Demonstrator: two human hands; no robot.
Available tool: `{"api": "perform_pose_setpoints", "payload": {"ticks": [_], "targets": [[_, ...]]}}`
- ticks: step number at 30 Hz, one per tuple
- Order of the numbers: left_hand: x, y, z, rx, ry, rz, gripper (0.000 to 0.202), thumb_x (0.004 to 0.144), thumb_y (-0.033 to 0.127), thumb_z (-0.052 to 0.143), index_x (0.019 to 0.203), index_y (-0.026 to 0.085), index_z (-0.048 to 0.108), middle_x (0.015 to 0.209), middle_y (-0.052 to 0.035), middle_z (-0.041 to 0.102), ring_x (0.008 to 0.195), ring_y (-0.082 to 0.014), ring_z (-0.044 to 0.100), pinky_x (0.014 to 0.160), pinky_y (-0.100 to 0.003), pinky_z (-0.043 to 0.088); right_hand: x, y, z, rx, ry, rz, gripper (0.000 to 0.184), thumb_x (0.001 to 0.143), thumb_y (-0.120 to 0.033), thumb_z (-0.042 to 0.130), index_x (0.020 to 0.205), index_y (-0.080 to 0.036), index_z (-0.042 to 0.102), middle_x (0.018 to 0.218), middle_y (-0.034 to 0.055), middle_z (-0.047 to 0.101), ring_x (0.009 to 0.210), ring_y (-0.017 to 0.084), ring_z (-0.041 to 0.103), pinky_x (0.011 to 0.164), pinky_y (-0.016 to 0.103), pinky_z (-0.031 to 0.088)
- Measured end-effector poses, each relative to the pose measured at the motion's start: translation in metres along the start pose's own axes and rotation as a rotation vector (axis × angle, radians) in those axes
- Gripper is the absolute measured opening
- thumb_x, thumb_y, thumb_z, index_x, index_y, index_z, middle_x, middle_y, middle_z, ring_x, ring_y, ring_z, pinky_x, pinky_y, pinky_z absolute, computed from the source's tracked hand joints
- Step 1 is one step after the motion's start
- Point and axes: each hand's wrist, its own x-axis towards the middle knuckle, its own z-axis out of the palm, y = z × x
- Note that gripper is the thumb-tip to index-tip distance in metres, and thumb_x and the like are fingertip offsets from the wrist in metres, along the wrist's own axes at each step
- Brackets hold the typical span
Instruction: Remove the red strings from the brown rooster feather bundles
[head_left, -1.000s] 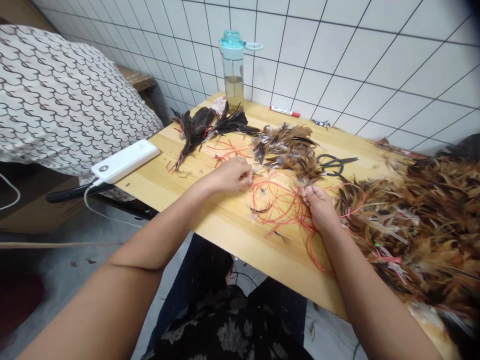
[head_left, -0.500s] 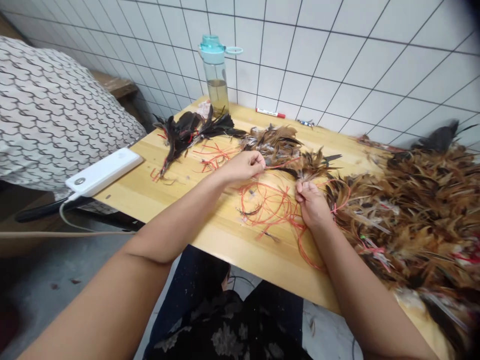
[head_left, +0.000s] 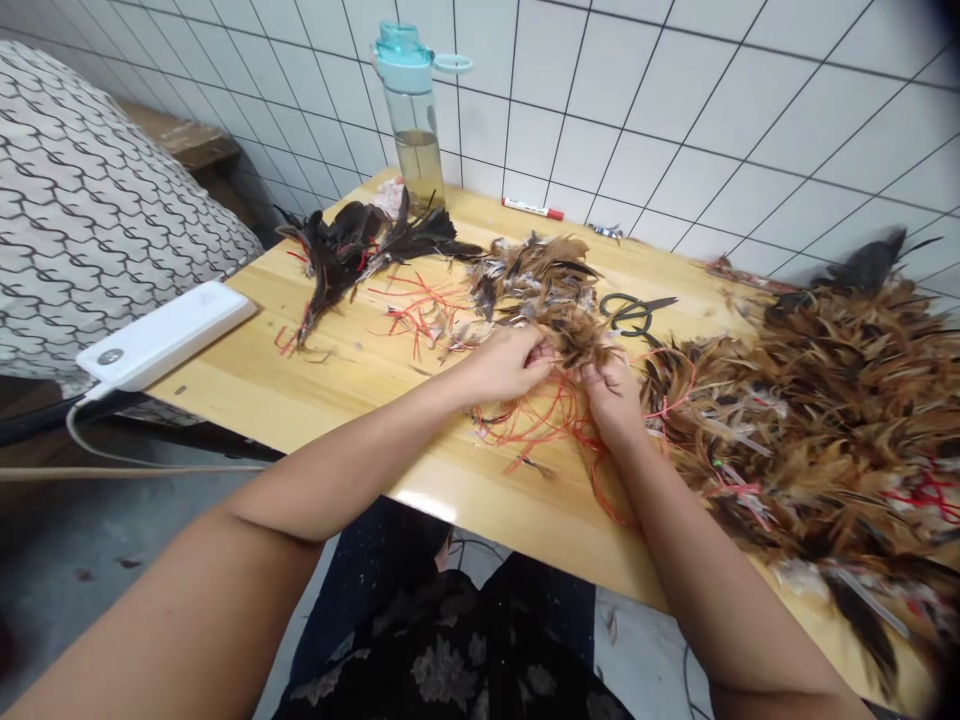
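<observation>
Tying feathers at the tabletop (head_left: 465,470), seen from above. My right hand (head_left: 611,395) is closed in a pinch, thumb against fingertips, at the base of a small brown feather tuft (head_left: 579,338). The tuft lies over the middle of the tabletop, its tips toward the far edge, just beside a brown feather pile (head_left: 532,275). My left hand (head_left: 529,360) faces it from the left, fingers curled nearly closed; whether a strand lies between them I cannot tell. Loops of red cord (head_left: 540,420) spread beneath and in front of both hands, toward the near edge.

Handling: I judge the tuft very light, soft and springy at the tips, stiffer where the quills gather; the vanes would probably split or bend if squeezed. The gathered base is the sound place to hold, tips left free. The cord looks thin, limp and apt to snag; a fingertip pinch near a loose end should suit it.

Surroundings: scissors (head_left: 634,314) lie beyond my right hand, toward the far edge. A large feather heap (head_left: 847,400) covers much of the right side. Black feathers (head_left: 352,245) lie near the left edge, a bottle (head_left: 415,150) stands at the far left corner, and a white power bank (head_left: 169,335) sits at the near left corner.
</observation>
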Motion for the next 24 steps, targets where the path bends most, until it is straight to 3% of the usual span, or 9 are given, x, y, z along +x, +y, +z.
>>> {"api": "perform_pose_setpoints", "payload": {"ticks": [3, 6, 13, 17, 21, 24], "targets": [[0.000, -0.002, 0.001, -0.045, 0.019, -0.003, 0.007, 0.078, 0.020, 0.056, 0.073, 0.016, 0.056, 0.064, 0.0007, 0.057, 0.059, -0.0117, 0.046, 0.058, -0.025, 0.032, 0.001, -0.001, 0.001, -0.030, -0.047, 0.007, 0.044, 0.086, -0.062, 0.049, 0.061, -0.026, 0.052, 0.068, 0.0039, 0.054, 0.078, 0.023, 0.052, 0.085, 0.042, 0.041], [0.000, -0.009, 0.000, -0.086, 0.002, -0.023, 0.007, 0.080, 0.022, 0.056, 0.079, 0.015, 0.060, 0.067, 0.0011, 0.059, 0.060, -0.0111, 0.048, 0.059, -0.024, 0.033, 0.001, 0.004, 0.002, 0.086, -0.068, 0.141, 0.041, 0.087, -0.058, 0.049, 0.063, -0.026, 0.047, 0.061, 0.0012, 0.054, 0.064, 0.019, 0.051, 0.072, 0.037, 0.043], [-0.003, -0.013, -0.004, -0.021, -0.091, -0.036, 0.016, 0.085, 0.026, 0.057, 0.094, 0.017, 0.066, 0.083, -0.0005, 0.070, 0.075, -0.0134, 0.061, 0.070, -0.024, 0.042, 0.006, 0.018, -0.006, 0.337, 0.166, 0.362, 0.039, 0.084, -0.056, 0.055, 0.067, -0.023, 0.042, 0.071, -0.0009, 0.056, 0.051, 0.010, 0.044, 0.052, 0.027, 0.037], [-0.002, -0.016, -0.006, -0.027, -0.045, -0.052, 0.020, 0.087, 0.023, 0.053, 0.102, 0.019, 0.067, 0.090, -0.0010, 0.073, 0.082, -0.0141, 0.064, 0.077, -0.026, 0.047, 0.007, 0.016, -0.007, 0.353, 0.181, 0.377, 0.038, 0.084, -0.054, 0.056, 0.068, -0.022, 0.044, 0.073, -0.0009, 0.056, 0.050, 0.008, 0.042, 0.049, 0.024, 0.035], [-0.002, -0.027, -0.018, -0.268, 0.023, -0.137, 0.022, 0.091, 0.020, 0.046, 0.105, 0.017, 0.064, 0.085, -0.0027, 0.071, 0.069, -0.0107, 0.063, 0.071, -0.025, 0.051, 0.006, 0.015, -0.006, 0.401, 0.169, 0.377, 0.037, 0.084, -0.053, 0.057, 0.067, -0.022, 0.045, 0.075, -0.0003, 0.057, 0.050, 0.008, 0.042, 0.049, 0.024, 0.034], [-0.004, -0.041, -0.034, -0.456, -0.031, -0.190, 0.020, 0.094, 0.024, 0.046, 0.102, 0.016, 0.062, 0.086, -0.0057, 0.071, 0.069, -0.0108, 0.065, 0.069, -0.027, 0.053, 0.005, 0.015, -0.006, 0.424, 0.170, 0.371, 0.037, 0.083, -0.053, 0.057, 0.067, -0.022, 0.044, 0.075, -0.0002, 0.057, 0.051, 0.008, 0.041, 0.050, 0.024, 0.033]]}}
